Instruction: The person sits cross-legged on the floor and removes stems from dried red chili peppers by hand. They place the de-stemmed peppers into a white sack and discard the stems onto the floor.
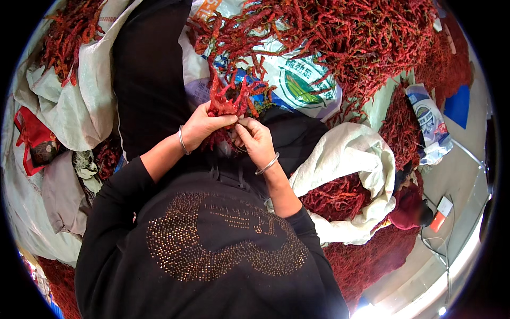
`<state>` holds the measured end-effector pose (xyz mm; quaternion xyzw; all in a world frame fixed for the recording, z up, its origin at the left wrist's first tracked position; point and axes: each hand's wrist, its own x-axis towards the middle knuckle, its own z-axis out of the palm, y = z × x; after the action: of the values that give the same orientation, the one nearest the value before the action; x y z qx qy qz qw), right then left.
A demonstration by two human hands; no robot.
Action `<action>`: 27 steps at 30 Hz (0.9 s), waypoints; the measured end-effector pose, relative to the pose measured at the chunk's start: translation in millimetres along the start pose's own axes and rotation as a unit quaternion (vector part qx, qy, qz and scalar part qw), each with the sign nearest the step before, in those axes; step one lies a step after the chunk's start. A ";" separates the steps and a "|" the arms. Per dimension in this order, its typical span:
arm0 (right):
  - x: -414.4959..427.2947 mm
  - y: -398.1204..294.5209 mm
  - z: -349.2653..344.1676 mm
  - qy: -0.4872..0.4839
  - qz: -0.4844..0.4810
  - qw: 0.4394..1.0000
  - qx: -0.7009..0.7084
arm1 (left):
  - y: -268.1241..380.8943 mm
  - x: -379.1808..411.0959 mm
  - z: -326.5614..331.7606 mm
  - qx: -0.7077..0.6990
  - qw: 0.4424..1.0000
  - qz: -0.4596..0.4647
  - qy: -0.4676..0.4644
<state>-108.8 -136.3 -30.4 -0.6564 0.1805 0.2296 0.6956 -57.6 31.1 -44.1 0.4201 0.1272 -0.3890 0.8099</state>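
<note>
My left hand point(201, 124) grips a bunch of dried red chilli peppers point(227, 99) above my lap, its thumb laid across them. Close against it is my right hand point(255, 141), thumb and fingertips pinched at the lower end of the same bunch; what exactly lies between those fingertips is too small to tell. Beyond both hands, a printed plastic sack point(275, 67) lies spread out. A large heap of dried red chillies point(370, 44) covers its upper right part, and loose ones trail down towards my hands.
At my right stands a white woven sack point(342, 139), its rim rolled down around more chillies point(338, 197). Another white sack point(95, 91) is at my left, beside a red bag point(34, 139). Further right are a rolled printed sack point(428, 123) and cables point(446, 255) on the floor.
</note>
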 end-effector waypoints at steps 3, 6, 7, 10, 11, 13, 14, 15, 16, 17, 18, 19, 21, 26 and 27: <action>10.0 0.5 6.1 0.013 0.026 1.000 0.002 | -6.8 6.0 -6.1 0.126 0.988 0.080 0.030; 43.5 72.6 -21.5 0.094 -0.246 0.930 -0.256 | -6.3 2.0 0.8 0.364 0.893 0.264 0.008; 48.7 66.7 -21.5 0.122 -0.133 0.962 -0.203 | 6.9 -1.2 5.5 0.439 0.805 0.393 -0.067; 53.9 47.8 -32.9 0.082 -0.069 0.921 -0.375 | -2.1 -6.3 7.3 0.325 0.896 0.299 -0.041; 57.3 47.3 -35.3 0.030 -0.115 0.850 -0.512 | -13.5 2.9 0.2 0.164 0.961 0.222 0.011; 82.3 12.9 -18.0 0.083 -0.154 0.859 -0.480 | 2.1 10.3 -13.9 0.014 0.996 0.037 0.082; 103.4 0.9 -14.5 0.130 -0.157 0.857 -0.473 | 8.7 8.8 -15.1 -0.013 0.997 0.012 0.081; 126.9 -4.1 -13.4 0.181 -0.123 0.862 -0.457 | 8.5 8.0 -14.1 -0.004 0.998 0.005 0.069; 151.7 -12.4 -10.3 0.196 -0.052 0.860 -0.468 | 7.3 7.5 -12.2 0.008 0.998 -0.002 0.058; 171.6 -11.9 -8.9 0.228 -0.068 0.834 -0.498 | 7.4 6.2 -10.5 0.023 0.999 -0.010 0.045; 185.1 -10.1 -4.7 0.258 -0.044 0.826 -0.500 | 8.0 5.6 -11.5 0.034 0.998 -0.042 0.042; 195.3 -9.1 -1.2 0.289 -0.021 0.815 -0.502 | 9.5 4.4 -10.1 0.042 0.997 -0.044 0.047; 204.7 -1.2 -1.4 0.313 -0.018 0.812 -0.493 | 7.1 5.8 -11.5 0.023 0.998 -0.037 0.047; 177.5 2.4 -34.9 0.226 0.014 0.963 -0.146 | 2.5 11.0 -12.6 -0.017 0.997 -0.008 0.081; 161.2 -14.9 -37.3 0.189 0.009 0.970 -0.150 | 2.8 10.1 -11.5 -0.021 0.996 0.001 0.091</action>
<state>35.1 -160.6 -109.8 -0.7828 0.2785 0.1323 0.5406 -47.4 35.7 -54.8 0.4364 0.2082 -0.3458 0.8042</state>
